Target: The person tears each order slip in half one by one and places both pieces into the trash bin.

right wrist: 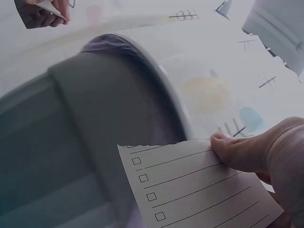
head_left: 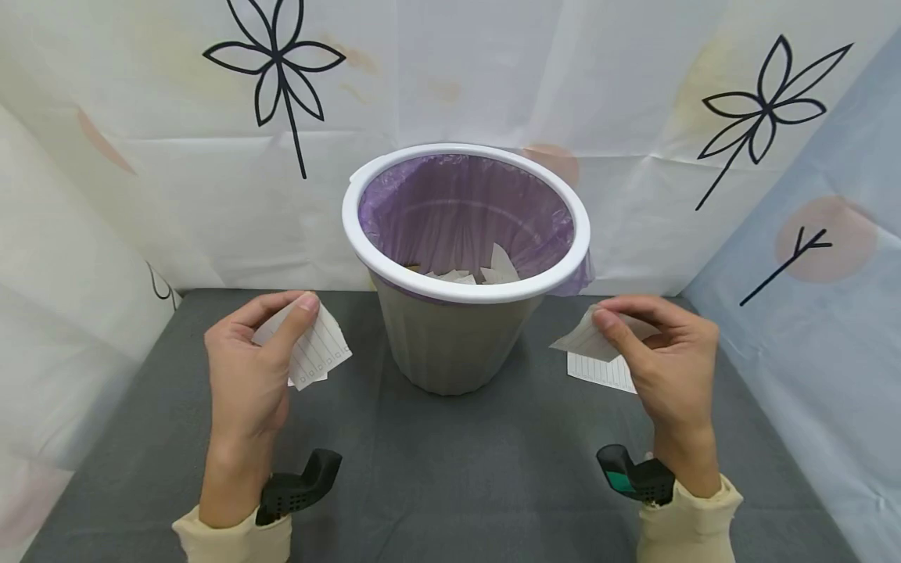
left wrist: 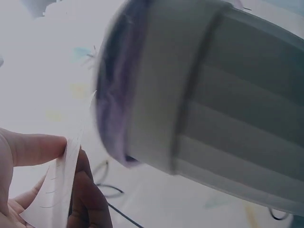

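Note:
My left hand (head_left: 249,367) pinches torn pieces of lined paper (head_left: 320,348) between thumb and fingers, left of the bin. To the right of the bin, my right hand (head_left: 672,360) pinches more torn lined paper (head_left: 591,338), with a second piece showing below it. Small checkboxes and a ragged edge show on the right hand's paper (right wrist: 190,185) in the right wrist view. Between the hands stands a grey bin (head_left: 454,344) with a white rim and a purple liner (head_left: 464,203). Pale paper scraps (head_left: 500,266) lie inside it. Both hands are apart from the bin.
Dark grey cloth (head_left: 422,469) covers the table under the bin. Pale patterned sheets (head_left: 457,78) hang behind and at both sides, close to the bin's back. A thin dark cord (head_left: 162,285) hangs at the back left corner.

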Tool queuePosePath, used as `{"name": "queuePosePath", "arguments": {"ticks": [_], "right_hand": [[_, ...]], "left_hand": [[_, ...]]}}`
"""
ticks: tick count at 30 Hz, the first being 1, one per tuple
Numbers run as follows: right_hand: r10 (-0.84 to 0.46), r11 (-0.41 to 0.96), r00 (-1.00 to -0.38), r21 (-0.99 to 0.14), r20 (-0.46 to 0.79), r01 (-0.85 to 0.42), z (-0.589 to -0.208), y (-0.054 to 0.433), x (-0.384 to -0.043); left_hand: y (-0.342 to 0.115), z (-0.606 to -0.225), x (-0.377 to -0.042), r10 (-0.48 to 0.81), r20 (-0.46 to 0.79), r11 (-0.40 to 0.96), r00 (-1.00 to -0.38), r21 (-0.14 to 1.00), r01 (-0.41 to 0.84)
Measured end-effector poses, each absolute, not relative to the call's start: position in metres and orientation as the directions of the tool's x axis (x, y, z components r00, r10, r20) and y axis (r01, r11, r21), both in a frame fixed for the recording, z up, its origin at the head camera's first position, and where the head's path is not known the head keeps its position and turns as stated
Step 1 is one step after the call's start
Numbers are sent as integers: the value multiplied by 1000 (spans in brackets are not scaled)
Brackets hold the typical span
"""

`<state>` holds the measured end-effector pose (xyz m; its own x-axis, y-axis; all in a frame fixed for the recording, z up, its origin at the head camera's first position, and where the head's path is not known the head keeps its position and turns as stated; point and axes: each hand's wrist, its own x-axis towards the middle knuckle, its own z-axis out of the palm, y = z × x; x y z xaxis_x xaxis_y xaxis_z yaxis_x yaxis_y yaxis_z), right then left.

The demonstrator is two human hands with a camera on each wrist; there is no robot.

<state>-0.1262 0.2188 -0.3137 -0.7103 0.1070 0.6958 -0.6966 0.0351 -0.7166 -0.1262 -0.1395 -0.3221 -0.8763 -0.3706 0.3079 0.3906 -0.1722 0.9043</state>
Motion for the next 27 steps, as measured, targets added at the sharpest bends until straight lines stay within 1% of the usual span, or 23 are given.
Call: {"name": "queuePosePath", "arguments": {"ticks": [4,6,9,12,18,23,27], "right_hand": [[110,-18,-693,-695,713,-719,-291,228,-136],[116,-44,-674,-674,730,-738,-279,231,-142],[133,-110,-649,-640,749,-761,-260,235,-153],[154,-191,-644,-617,749,-764,-241,236,-164],[153,-290,-680,-625,717,-725,-212,232,-185],[108,-382,-731,-651,673,-656,-191,225,-198],[87,-324,-718,-662,690,-676,-177,214,-210]], "left_hand": [[-142,-301,-134,-336,336,-247,-880,870,427],[-143,-289,-138,-316,351,-280,-882,853,440],[-144,-269,-146,-287,385,-322,-877,824,467],[-142,-248,-155,-255,413,-369,-874,794,483],[-132,-214,-176,-180,439,-432,-880,769,471],[-119,-195,-193,-92,418,-489,-904,772,407],[-106,-183,-206,-7,387,-541,-922,774,329]]}}
